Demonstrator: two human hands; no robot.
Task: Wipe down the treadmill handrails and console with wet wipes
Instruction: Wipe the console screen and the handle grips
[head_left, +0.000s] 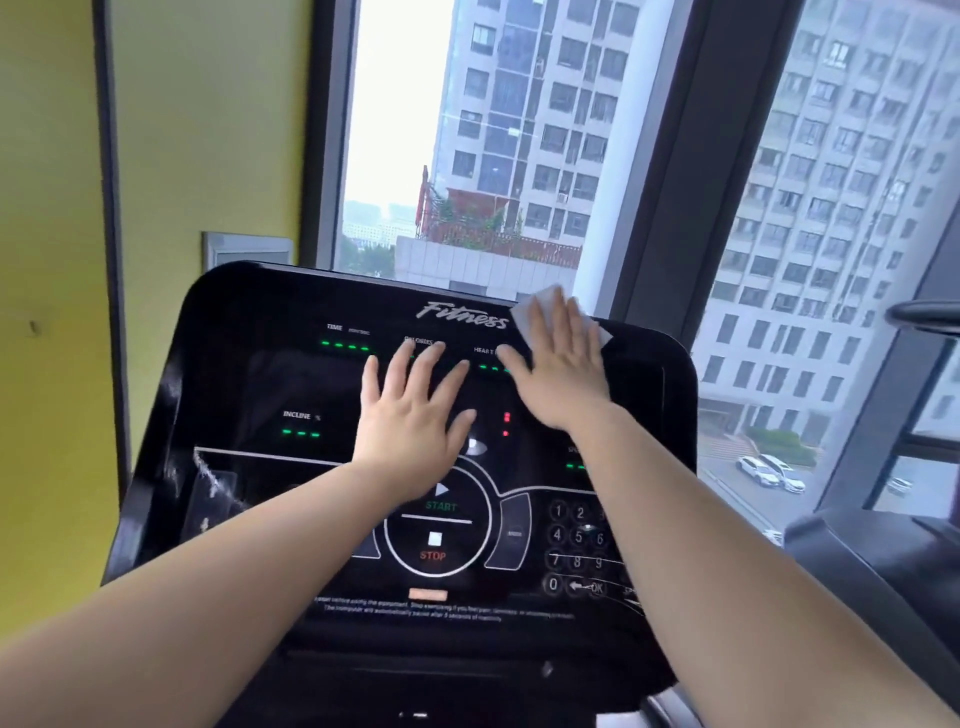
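Observation:
The black treadmill console (270, 374) fills the middle of the view, lit with green readouts, a START/STOP ring and a number keypad. My right hand (558, 364) lies flat with straight fingers on a white wet wipe (530, 306), pressing it against the console's upper right near the "Fitness" logo. Most of the wipe is hidden under the palm. My left hand (413, 410) rests flat with spread fingers on the console's centre, above the START button, holding nothing.
A yellow wall (208, 130) stands to the left behind the console. Large windows (467, 130) with dark frames run ahead and to the right. Part of another dark machine (878, 551) sits at the right edge.

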